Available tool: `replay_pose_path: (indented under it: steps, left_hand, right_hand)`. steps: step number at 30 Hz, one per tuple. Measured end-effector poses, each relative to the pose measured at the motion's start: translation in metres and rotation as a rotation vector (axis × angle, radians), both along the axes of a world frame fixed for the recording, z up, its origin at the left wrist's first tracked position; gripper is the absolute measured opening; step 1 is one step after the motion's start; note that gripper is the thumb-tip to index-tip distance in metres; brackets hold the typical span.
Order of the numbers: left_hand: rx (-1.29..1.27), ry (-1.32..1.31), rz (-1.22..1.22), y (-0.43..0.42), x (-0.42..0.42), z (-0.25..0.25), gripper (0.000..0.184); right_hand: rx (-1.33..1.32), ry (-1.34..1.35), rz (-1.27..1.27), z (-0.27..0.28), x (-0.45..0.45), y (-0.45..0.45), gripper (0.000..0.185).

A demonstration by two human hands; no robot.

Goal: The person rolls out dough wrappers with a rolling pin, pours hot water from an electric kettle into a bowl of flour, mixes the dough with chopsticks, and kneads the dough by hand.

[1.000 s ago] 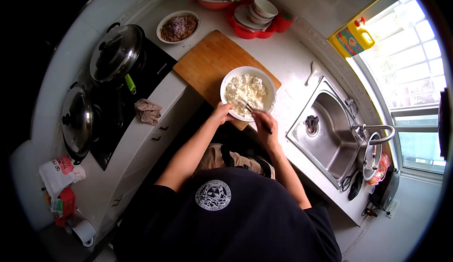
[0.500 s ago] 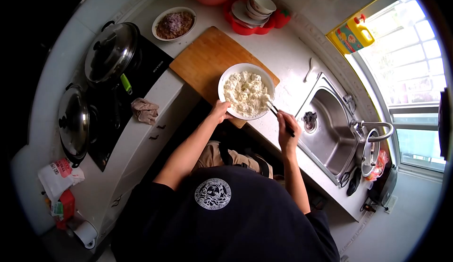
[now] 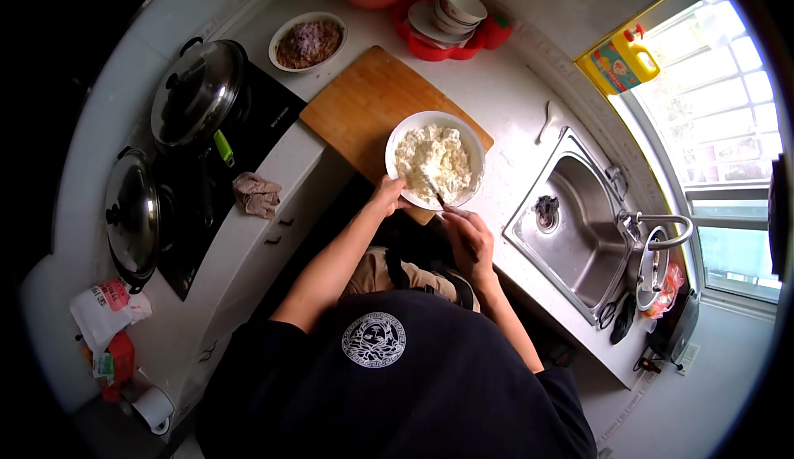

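Observation:
A white bowl [image 3: 477, 179] rests over the near corner of a wooden cutting board [image 3: 364, 99]. Inside it lies a pale, lumpy flour mixture [image 3: 430, 151]. My left hand [image 3: 389, 196] grips the bowl's near left rim. Closed around dark chopsticks [image 3: 439, 200], my right hand [image 3: 470, 240] is at the bowl's near edge, and their tips are in the mixture.
At the back are a bowl of minced filling [image 3: 308, 43] and a red tray [image 3: 438, 48] with stacked dishes. A sink [image 3: 579, 236] lies right; lidded pans [image 3: 198, 95] stand on the left hob. A cloth [image 3: 257, 195] lies at the counter edge.
My right hand has moved left and toward my body, bringing the chopsticks from the bowl's right side to its near middle. My left hand stays on the rim.

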State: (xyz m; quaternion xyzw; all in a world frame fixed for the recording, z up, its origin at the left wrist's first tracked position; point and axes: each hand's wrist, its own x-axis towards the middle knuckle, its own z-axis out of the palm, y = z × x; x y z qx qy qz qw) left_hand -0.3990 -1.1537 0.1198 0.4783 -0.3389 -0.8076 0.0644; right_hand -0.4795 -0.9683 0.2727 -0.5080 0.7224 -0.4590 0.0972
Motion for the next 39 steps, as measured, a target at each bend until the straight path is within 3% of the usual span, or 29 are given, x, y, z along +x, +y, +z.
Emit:
replay_pose_path:
  steps: [2, 6, 11, 14, 19, 22, 25, 28, 31, 36, 39]
  left_hand:
    - [-0.013, 0.027, -0.007, 0.001, 0.002, -0.003, 0.042]
    - [0.027, 0.073, 0.011, 0.001, 0.002, 0.005, 0.047]
    - [-0.005, 0.048, -0.003, 0.003, 0.003, 0.013, 0.05]
    - [-0.018, 0.035, -0.015, 0.002, 0.001, 0.015, 0.05]
    - [0.014, 0.043, -0.031, -0.002, 0.002, 0.01, 0.049]
    - [0.011, 0.044, -0.014, -0.002, 0.003, 0.014, 0.05]
    - [0.004, 0.04, -0.009, 0.0, 0.004, 0.014, 0.052]
    - [-0.014, 0.058, -0.014, -0.001, 0.001, 0.013, 0.052]
    - [0.003, 0.057, 0.003, 0.0, 0.002, 0.008, 0.051]
    - [0.026, 0.033, 0.007, -0.001, 0.001, 0.0, 0.047]
    - [0.027, 0.066, 0.024, -0.001, 0.004, 0.005, 0.047]
  right_hand:
    - [-0.017, -0.005, 0.076, -0.002, 0.007, -0.007, 0.013]
    - [-0.002, -0.076, -0.019, -0.047, -0.017, -0.019, 0.013]
    - [-0.047, -0.083, -0.164, -0.043, -0.048, -0.007, 0.009]
    - [0.014, -0.114, -0.235, -0.011, -0.052, 0.007, 0.008]
    - [-0.094, 0.036, -0.125, -0.015, -0.081, -0.029, 0.009]
    - [-0.07, -0.111, -0.11, -0.045, -0.09, -0.049, 0.01]
    - [-0.026, -0.325, -0.061, -0.051, -0.081, -0.047, 0.011]
    - [0.1, -0.347, -0.016, -0.037, -0.069, -0.024, 0.011]
    - [0.032, -0.186, -0.037, -0.016, -0.057, -0.002, 0.01]
    - [-0.03, -0.237, -0.13, 0.009, -0.018, -0.016, 0.008]
    - [-0.098, -0.238, -0.084, -0.025, -0.004, -0.049, 0.009]
